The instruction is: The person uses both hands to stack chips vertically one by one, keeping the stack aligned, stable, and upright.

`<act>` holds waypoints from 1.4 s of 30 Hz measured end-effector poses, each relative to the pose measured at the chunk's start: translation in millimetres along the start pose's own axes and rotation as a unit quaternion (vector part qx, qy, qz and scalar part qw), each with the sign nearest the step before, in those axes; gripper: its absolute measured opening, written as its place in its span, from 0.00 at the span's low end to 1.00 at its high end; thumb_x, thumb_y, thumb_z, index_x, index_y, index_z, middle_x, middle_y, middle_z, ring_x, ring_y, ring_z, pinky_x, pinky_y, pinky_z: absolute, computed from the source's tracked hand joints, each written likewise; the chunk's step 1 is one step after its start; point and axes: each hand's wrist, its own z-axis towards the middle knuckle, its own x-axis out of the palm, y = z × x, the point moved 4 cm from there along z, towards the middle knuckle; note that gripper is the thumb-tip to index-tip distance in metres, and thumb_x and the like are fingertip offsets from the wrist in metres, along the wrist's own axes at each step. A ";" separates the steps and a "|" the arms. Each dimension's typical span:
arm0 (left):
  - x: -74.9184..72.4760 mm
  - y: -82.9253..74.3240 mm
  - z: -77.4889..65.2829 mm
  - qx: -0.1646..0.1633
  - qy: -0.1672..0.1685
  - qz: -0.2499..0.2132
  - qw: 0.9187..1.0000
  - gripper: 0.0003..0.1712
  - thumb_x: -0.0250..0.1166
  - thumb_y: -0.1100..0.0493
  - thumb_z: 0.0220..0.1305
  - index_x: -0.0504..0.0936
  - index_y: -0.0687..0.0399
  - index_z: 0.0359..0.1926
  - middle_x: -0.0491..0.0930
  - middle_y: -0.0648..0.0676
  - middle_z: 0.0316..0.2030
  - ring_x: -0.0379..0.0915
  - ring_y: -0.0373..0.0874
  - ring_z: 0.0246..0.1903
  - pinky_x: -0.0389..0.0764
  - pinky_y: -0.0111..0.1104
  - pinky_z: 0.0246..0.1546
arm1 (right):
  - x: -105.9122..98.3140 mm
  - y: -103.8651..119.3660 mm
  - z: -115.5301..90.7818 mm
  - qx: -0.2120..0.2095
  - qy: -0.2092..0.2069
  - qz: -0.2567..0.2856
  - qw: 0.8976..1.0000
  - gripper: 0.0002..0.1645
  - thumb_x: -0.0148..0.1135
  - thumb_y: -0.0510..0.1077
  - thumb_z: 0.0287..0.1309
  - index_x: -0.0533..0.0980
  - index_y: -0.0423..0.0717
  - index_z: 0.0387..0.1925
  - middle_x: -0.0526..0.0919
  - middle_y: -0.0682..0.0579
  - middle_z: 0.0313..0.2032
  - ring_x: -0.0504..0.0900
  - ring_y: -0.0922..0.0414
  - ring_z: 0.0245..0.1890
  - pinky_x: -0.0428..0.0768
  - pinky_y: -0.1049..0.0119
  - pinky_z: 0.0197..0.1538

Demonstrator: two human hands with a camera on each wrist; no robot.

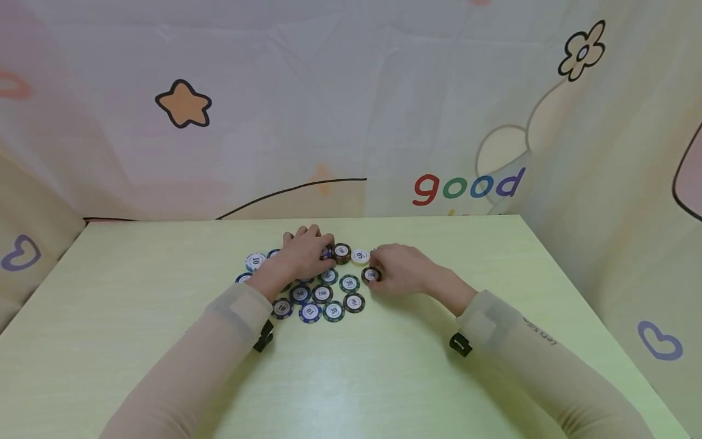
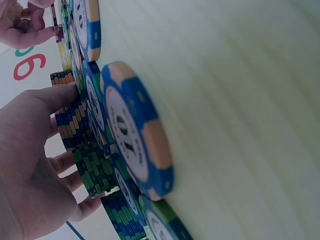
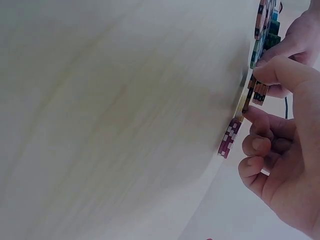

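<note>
My right hand pinches a black-and-orange poker chip marked 100 between thumb and index finger, its other fingers curled. The chip is tilted on edge in the right wrist view. My left hand reaches over the chips from the left. Its thumb lies along the front of a stack of blue poker chips, while the fingers wrap behind that stack and a green stack. A black-and-orange stack stands just right of the left thumb, followed by a yellow stack. The left forearm hides some chips.
In front of the stacks, several loose chips lie flat on the pale wooden table. A maroon stack stands at the row's right end, beyond the right fingers. Printed curtains rise behind the table and at its sides.
</note>
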 end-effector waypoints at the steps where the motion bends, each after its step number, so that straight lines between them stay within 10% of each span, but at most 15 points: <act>1: 0.2 -0.4 -0.5 0.000 0.000 -0.001 1.000 0.24 0.61 0.42 0.74 0.75 0.45 0.64 0.69 0.59 0.59 0.63 0.57 0.58 0.62 0.56 0.54 | -0.6 0.6 0.3 0.002 -0.001 0.001 1.000 0.15 0.72 0.50 0.56 0.81 0.45 0.40 0.77 0.57 0.29 0.73 0.57 0.30 0.71 0.63 0.33; 20: 2.2 -0.4 -2.8 -0.003 -0.008 -0.005 1.000 0.23 0.62 0.42 0.73 0.76 0.45 0.62 0.69 0.59 0.58 0.64 0.57 0.57 0.62 0.56 0.55 | -3.7 17.8 19.6 0.012 -0.022 -0.004 1.000 0.22 0.67 0.50 0.60 0.79 0.41 0.52 0.80 0.56 0.25 0.74 0.59 0.22 0.70 0.66 0.26; 42: -2.2 -0.3 -2.6 0.000 -0.011 -0.001 1.000 0.22 0.61 0.41 0.74 0.76 0.45 0.61 0.70 0.59 0.57 0.64 0.57 0.56 0.63 0.55 0.54 | -3.0 25.1 41.1 0.052 -0.059 -0.042 0.996 0.19 0.66 0.53 0.63 0.79 0.41 0.44 0.78 0.54 0.25 0.75 0.58 0.22 0.72 0.66 0.23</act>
